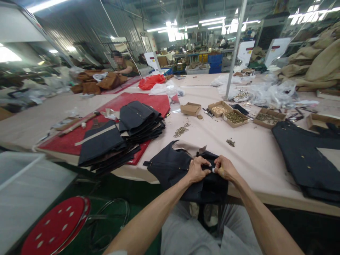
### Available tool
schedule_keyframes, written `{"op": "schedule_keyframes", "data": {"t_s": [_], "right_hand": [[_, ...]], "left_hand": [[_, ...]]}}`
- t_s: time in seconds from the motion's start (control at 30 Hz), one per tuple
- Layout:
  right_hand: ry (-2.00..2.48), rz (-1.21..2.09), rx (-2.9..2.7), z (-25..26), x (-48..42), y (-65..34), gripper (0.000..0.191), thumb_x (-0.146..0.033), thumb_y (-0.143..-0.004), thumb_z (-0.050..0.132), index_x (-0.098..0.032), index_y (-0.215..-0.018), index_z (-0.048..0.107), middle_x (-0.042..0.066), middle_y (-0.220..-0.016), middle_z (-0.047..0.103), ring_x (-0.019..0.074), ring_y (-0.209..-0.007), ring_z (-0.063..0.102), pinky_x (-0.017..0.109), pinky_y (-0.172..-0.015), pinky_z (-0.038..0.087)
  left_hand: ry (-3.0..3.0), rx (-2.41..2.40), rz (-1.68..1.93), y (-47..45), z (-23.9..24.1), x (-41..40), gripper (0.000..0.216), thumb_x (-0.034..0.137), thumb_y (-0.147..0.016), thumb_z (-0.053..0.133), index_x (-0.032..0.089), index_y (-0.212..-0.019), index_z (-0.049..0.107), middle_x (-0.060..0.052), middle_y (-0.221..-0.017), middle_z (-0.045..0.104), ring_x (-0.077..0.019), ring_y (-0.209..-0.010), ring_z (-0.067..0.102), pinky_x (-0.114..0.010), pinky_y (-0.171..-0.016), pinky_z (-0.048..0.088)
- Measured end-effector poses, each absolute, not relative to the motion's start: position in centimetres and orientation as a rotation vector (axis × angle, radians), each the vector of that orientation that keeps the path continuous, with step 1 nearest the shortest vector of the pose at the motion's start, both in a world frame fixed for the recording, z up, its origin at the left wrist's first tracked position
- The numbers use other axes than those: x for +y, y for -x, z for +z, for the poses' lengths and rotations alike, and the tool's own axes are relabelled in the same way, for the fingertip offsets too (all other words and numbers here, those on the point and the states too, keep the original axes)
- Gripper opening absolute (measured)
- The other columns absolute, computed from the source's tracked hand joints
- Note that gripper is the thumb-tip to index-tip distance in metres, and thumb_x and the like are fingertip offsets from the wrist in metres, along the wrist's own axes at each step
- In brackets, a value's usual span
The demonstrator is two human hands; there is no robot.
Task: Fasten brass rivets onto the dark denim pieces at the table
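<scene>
A dark navy garment with a beige lining lies at the table's front edge, part of it hanging down over my lap. My left hand rests on it, thumb and fingers closed on the dark cloth. Close by on the right, my right hand is closed in a pinch at the same cloth; whatever is between its fingertips is too small to make out. White wrapping shows on some fingertips of both hands. Small brass-coloured studs dot the garment. Beyond it lie a pile of metal rings and a small heap of studs.
Folded dark pieces are stacked on a red board at left. Open cardboard boxes hold small metal parts. More dark garments lie at right. A metal pole rises from the table; a red stool stands lower left.
</scene>
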State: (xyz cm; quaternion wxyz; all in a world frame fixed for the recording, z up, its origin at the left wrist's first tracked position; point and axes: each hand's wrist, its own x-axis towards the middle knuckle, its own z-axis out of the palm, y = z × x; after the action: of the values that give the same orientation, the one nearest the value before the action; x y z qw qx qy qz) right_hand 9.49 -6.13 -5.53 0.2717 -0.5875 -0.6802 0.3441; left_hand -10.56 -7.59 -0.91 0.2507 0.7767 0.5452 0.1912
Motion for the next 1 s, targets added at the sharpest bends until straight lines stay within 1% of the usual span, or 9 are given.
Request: {"op": "schedule_keyframes", "data": {"t_s": [0.1,0.23,0.3,0.43,0.5,0.6,0.67,0.83,1.0], "right_hand": [[1.526,0.903,-1.82,-5.0,-6.4,-9.4,0.013,-0.014,-0.059,0.065,-0.02,-0.069,0.06,0.004,-0.093,0.07,0.0189,-0.08,0.063,0.027,-0.071,0.046],[1.378,0.902,-1.823,-4.3,-6.5,-9.5,0.012,-0.013,-0.061,0.066,-0.02,-0.069,0.062,0.004,-0.097,0.069,0.0192,-0.085,0.063,0.028,-0.076,0.048],[1.256,0.973,-1.841,-4.3,-6.2,-10.1,0.012,-0.016,-0.063,0.069,-0.02,-0.074,0.065,0.004,-0.098,0.069,0.0188,-0.086,0.063,0.028,-0.077,0.048],[1.295,1.13,-1.697,-4.6,-3.7,-13.6,0.022,-0.032,-0.076,0.065,-0.019,-0.094,0.069,0.002,-0.078,0.068,0.0161,-0.066,0.059,0.026,-0.062,0.047],[1.476,0.965,-1.582,-4.8,-1.6,-15.9,0.024,-0.035,-0.079,0.061,-0.017,-0.093,0.068,0.004,-0.073,0.068,0.0161,-0.061,0.058,0.026,-0.058,0.045],[1.7,0.627,-1.61,-4.8,1.5,-18.3,0.021,-0.032,-0.077,0.06,-0.018,-0.088,0.07,0.005,-0.078,0.071,0.018,-0.068,0.061,0.026,-0.064,0.046],[1.809,0.504,-1.715,-4.7,3.0,-19.0,0.018,-0.029,-0.076,0.06,-0.019,-0.086,0.072,0.005,-0.079,0.073,0.019,-0.073,0.064,0.025,-0.067,0.045],[1.913,0.439,-1.848,-4.7,4.6,-18.9,0.009,-0.022,-0.072,0.063,-0.02,-0.072,0.072,0.007,-0.07,0.073,0.0188,-0.068,0.066,0.024,-0.061,0.04],[1.941,0.422,-1.944,-5.2,4.9,-19.3,0.009,-0.02,-0.071,0.062,-0.019,-0.064,0.068,0.006,-0.059,0.067,0.0177,-0.061,0.062,0.024,-0.057,0.035]], "left_hand": [[-2.347,1.28,0.545,11.5,-0.7,-8.4,0.013,0.024,-0.083,0.067,0.025,-0.093,0.076,-0.004,-0.105,0.063,-0.019,-0.099,0.056,-0.033,-0.087,0.041],[-2.605,1.095,0.487,12.8,-0.6,-8.5,0.026,0.017,-0.088,0.057,0.028,-0.105,0.073,-0.005,-0.113,0.059,-0.0204,-0.101,0.051,-0.036,-0.088,0.04],[-2.673,1.052,0.482,13.2,-0.8,-8.5,0.03,0.017,-0.089,0.054,0.03,-0.11,0.07,-0.006,-0.115,0.058,-0.0215,-0.102,0.049,-0.037,-0.089,0.04],[-2.679,1.073,0.545,13.6,-1.3,-8.5,0.035,0.015,-0.086,0.053,0.03,-0.114,0.068,-0.007,-0.115,0.056,-0.0225,-0.103,0.049,-0.038,-0.089,0.041],[-2.651,1.097,0.581,13.6,-1.5,-8.5,0.034,0.013,-0.085,0.053,0.029,-0.11,0.069,-0.007,-0.113,0.056,-0.0223,-0.102,0.049,-0.038,-0.09,0.041],[-2.619,1.12,0.615,13.6,-1.6,-8.5,0.034,0.012,-0.082,0.054,0.029,-0.107,0.07,-0.006,-0.111,0.056,-0.0219,-0.101,0.05,-0.039,-0.09,0.042],[-2.608,1.135,0.627,13.7,-1.6,-8.5,0.035,0.012,-0.081,0.055,0.03,-0.106,0.071,-0.006,-0.111,0.056,-0.0216,-0.099,0.05,-0.038,-0.09,0.042],[-2.601,1.165,0.648,13.9,-1.7,-8.6,0.036,0.011,-0.079,0.056,0.031,-0.104,0.071,-0.005,-0.109,0.056,-0.022,-0.099,0.051,-0.039,-0.09,0.043],[-2.591,1.155,0.638,13.9,-1.9,-8.6,0.035,0.012,-0.078,0.057,0.03,-0.103,0.073,-0.006,-0.109,0.057,-0.0217,-0.097,0.051,-0.039,-0.09,0.043]]}}
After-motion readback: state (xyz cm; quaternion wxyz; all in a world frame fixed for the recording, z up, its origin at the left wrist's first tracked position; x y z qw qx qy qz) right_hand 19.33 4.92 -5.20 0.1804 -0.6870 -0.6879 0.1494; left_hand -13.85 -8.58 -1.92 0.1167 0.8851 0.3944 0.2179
